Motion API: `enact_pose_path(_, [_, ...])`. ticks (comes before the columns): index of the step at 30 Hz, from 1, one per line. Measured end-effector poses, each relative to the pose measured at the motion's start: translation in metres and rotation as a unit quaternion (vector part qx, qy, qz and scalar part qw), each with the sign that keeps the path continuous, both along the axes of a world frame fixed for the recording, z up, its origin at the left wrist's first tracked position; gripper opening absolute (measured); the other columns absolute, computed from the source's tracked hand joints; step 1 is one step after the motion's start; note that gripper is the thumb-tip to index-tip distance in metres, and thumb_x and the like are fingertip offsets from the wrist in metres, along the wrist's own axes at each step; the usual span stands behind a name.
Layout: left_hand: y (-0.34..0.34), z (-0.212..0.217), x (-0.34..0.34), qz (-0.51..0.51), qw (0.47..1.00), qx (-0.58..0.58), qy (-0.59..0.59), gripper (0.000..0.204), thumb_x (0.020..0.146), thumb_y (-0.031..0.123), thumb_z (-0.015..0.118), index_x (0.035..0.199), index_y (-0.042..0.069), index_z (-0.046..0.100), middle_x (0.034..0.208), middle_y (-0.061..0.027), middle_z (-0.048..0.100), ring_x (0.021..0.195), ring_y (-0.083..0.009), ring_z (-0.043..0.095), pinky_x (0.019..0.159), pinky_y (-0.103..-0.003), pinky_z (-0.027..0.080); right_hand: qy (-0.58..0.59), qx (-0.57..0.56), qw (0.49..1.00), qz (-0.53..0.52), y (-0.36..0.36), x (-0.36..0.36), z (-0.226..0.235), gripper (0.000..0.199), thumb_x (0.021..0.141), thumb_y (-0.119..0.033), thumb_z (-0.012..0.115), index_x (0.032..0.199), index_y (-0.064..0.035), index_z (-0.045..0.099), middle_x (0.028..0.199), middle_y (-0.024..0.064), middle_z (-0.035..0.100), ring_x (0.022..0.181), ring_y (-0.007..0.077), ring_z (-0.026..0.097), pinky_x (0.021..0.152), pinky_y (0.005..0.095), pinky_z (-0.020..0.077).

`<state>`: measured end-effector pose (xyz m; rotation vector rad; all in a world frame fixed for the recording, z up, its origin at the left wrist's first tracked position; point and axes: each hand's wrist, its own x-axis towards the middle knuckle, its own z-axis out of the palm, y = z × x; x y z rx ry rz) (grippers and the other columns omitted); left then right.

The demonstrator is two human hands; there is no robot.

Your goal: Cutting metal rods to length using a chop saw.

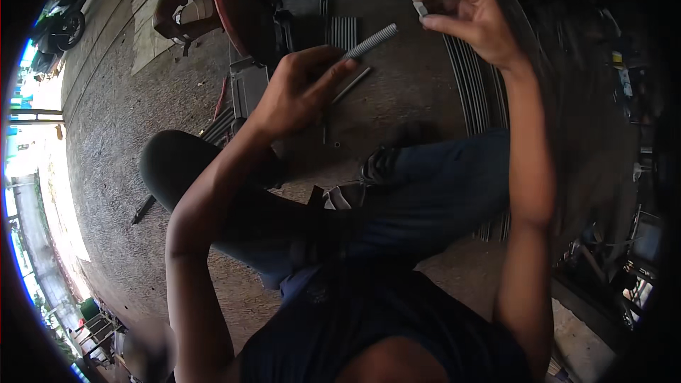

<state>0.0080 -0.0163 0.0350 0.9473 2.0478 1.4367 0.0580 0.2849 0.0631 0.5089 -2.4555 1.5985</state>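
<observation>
**Threaded rod and nut held apart, above a workshop floor**

A seated person's knees and the floor (128, 135), with loose rods (343, 30) lying on it, fill the view. The left hand (294, 92) is closed around a threaded rod (372, 41). The right hand (464, 14) pinches a small nut (421, 8) near the rod's tip, not yet threaded on.

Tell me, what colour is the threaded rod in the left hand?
Silver-grey metal; the threaded rod held by the left hand shows best in the head view.
</observation>
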Motion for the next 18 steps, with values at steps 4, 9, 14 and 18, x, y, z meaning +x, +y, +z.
enact_pose_path(4, [-0.006, 0.010, 0.004, 0.015, 1.000, -0.004, -0.017, 0.038, 0.095, 0.032, 0.060, 0.106, -0.004, 0.064, 0.081, -0.0042, 0.064, 0.078, -0.0058, 0.054, 0.070, -0.025, 0.045, 0.094, -0.006, 0.995, -0.012, -0.047, 0.032, 0.025, 0.025, 0.080, 0.006, 0.068, 0.105, 0.0003, 0.067, 0.100, 0.0072, 0.065, 0.091, 0.0147, 0.066, 0.082, 0.0248, 0.0571])
enact_pose_path(9, [-0.012, 0.015, 0.003, 0.030, 0.996, -0.014, 0.080, 0.034, 0.094, 0.029, 0.062, 0.104, -0.003, 0.065, 0.073, -0.0016, 0.060, 0.066, -0.0036, 0.047, 0.057, -0.023, 0.039, 0.094, 0.016, 0.995, -0.014, -0.066, 0.032, 0.024, 0.027, 0.079, 0.008, 0.068, 0.105, 0.0011, 0.067, 0.102, 0.0085, 0.064, 0.093, 0.0158, 0.066, 0.083, 0.0251, 0.0583])
enact_pose_path(14, [-0.012, 0.014, 0.001, 0.021, 0.997, -0.004, 0.078, 0.032, 0.092, 0.025, 0.065, 0.104, -0.005, 0.065, 0.067, -0.0007, 0.058, 0.060, -0.0046, 0.045, 0.052, -0.024, 0.036, 0.107, 0.000, 0.994, 0.003, -0.068, 0.025, 0.018, 0.028, 0.077, 0.008, 0.070, 0.104, 0.0004, 0.067, 0.100, 0.0080, 0.064, 0.092, 0.0157, 0.066, 0.081, 0.0239, 0.0588])
enact_pose_path(18, [-0.012, 0.016, 0.000, 0.010, 0.990, 0.005, 0.141, 0.032, 0.091, 0.023, 0.066, 0.105, -0.007, 0.064, 0.065, -0.0039, 0.058, 0.059, -0.0056, 0.049, 0.052, -0.025, 0.039, 0.109, 0.020, 0.994, -0.019, -0.070, 0.026, 0.016, 0.025, 0.078, 0.005, 0.071, 0.103, 0.0006, 0.068, 0.098, 0.0084, 0.065, 0.090, 0.0149, 0.066, 0.077, 0.0228, 0.0585])
